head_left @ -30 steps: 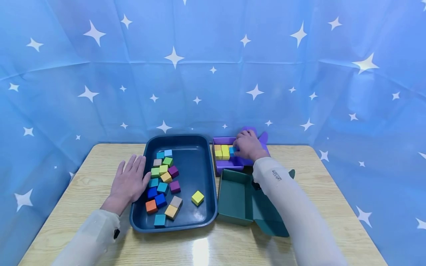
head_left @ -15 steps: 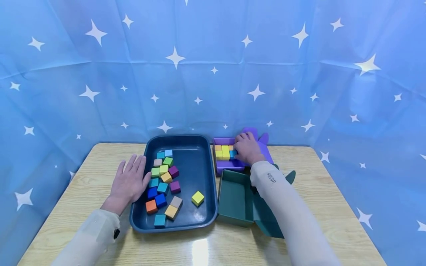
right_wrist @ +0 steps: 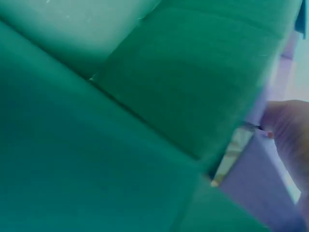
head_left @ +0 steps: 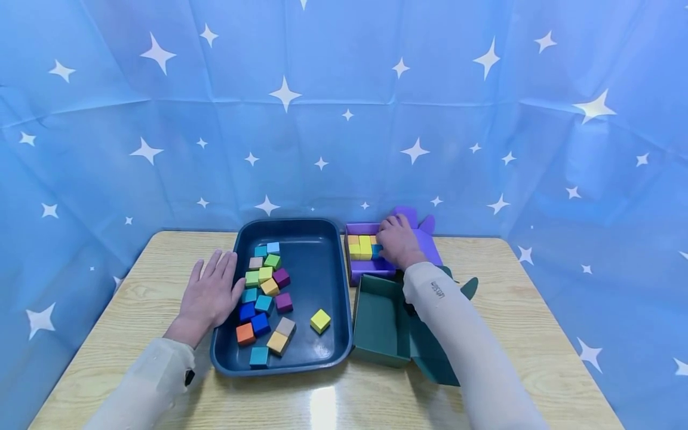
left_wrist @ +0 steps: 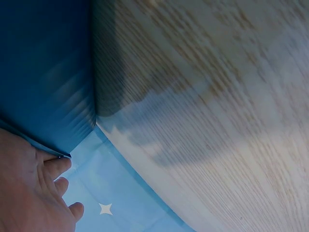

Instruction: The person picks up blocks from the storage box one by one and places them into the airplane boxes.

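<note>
In the head view my right hand (head_left: 399, 242) reaches into the purple box (head_left: 371, 272). Its curled fingers and thumb hold a blue cube (head_left: 377, 251), partly hidden behind them. Yellow cubes (head_left: 365, 246) sit to the left in that box, and an orange cube (head_left: 373, 239) shows just behind the blue one. My left hand (head_left: 211, 291), fingers straight, rests along the left rim of the dark blue tray (head_left: 317, 263). The left wrist view shows this hand (left_wrist: 29, 188) against the tray's edge. In the right wrist view only part of my right hand (right_wrist: 289, 140) appears.
Several loose cubes of many colours lie in the tray, mostly on its left side, with one yellow cube (head_left: 320, 321) apart. An open green box (head_left: 381, 319) stands in front of the purple one, its lid under my right forearm. A starry blue curtain (head_left: 344, 149) hangs behind the table.
My right hand has shifted slightly towards me inside the purple box. The blue cube came nearer with it, and the orange cube behind now shows. My left hand has stayed still.
</note>
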Demonstrator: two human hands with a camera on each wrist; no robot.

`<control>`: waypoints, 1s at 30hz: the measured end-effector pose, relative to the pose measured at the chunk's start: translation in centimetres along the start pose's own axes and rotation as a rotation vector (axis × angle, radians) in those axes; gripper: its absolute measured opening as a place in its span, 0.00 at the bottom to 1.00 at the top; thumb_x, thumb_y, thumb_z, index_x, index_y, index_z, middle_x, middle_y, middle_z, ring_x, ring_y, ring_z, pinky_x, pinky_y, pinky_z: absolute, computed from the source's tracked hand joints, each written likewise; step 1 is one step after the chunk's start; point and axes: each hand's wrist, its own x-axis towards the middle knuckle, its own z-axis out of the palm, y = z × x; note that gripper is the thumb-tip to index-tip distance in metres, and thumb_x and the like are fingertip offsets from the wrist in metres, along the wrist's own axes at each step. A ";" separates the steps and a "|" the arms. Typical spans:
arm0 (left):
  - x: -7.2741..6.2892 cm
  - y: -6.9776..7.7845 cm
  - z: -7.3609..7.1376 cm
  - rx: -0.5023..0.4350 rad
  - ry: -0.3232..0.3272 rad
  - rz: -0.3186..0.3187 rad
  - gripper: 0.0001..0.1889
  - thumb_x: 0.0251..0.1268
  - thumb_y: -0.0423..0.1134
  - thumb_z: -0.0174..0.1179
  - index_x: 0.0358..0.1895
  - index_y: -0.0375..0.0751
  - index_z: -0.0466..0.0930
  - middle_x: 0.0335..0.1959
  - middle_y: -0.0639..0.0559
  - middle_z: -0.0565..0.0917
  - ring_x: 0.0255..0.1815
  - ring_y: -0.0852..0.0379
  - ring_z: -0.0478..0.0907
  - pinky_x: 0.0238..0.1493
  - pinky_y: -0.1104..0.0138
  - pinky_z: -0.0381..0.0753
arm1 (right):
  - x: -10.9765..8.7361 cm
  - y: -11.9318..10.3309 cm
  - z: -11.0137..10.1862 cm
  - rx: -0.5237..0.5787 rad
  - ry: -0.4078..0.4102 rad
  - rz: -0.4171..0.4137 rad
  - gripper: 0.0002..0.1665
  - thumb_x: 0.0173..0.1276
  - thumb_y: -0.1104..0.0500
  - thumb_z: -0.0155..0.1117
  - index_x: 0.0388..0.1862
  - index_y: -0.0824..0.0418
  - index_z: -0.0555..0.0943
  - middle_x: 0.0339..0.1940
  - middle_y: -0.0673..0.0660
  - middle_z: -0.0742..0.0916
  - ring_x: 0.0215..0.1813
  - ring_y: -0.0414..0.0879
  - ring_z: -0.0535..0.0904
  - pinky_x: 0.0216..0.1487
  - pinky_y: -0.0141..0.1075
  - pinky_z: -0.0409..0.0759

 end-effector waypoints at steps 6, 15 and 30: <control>0.0 0.1 0.0 -0.001 0.005 0.002 0.37 0.75 0.54 0.42 0.77 0.35 0.47 0.78 0.36 0.54 0.79 0.36 0.45 0.77 0.39 0.40 | -0.1 -0.5 -2.3 0.198 0.112 -0.038 0.16 0.62 0.47 0.70 0.47 0.50 0.87 0.58 0.54 0.82 0.68 0.55 0.67 0.76 0.55 0.50; -0.1 0.0 0.1 -0.012 -0.004 -0.005 0.37 0.75 0.54 0.43 0.77 0.35 0.47 0.78 0.36 0.53 0.80 0.36 0.44 0.77 0.39 0.39 | -0.8 -4.8 -6.8 0.262 0.199 -0.242 0.17 0.63 0.44 0.69 0.48 0.48 0.86 0.56 0.49 0.82 0.67 0.51 0.68 0.76 0.53 0.53; 0.0 -0.1 0.2 -0.015 0.009 -0.001 0.38 0.75 0.55 0.43 0.77 0.35 0.47 0.78 0.36 0.53 0.79 0.36 0.44 0.77 0.39 0.40 | -4.4 -11.8 -5.8 0.272 -0.033 -0.626 0.20 0.59 0.38 0.69 0.49 0.39 0.86 0.55 0.43 0.82 0.66 0.44 0.67 0.74 0.49 0.58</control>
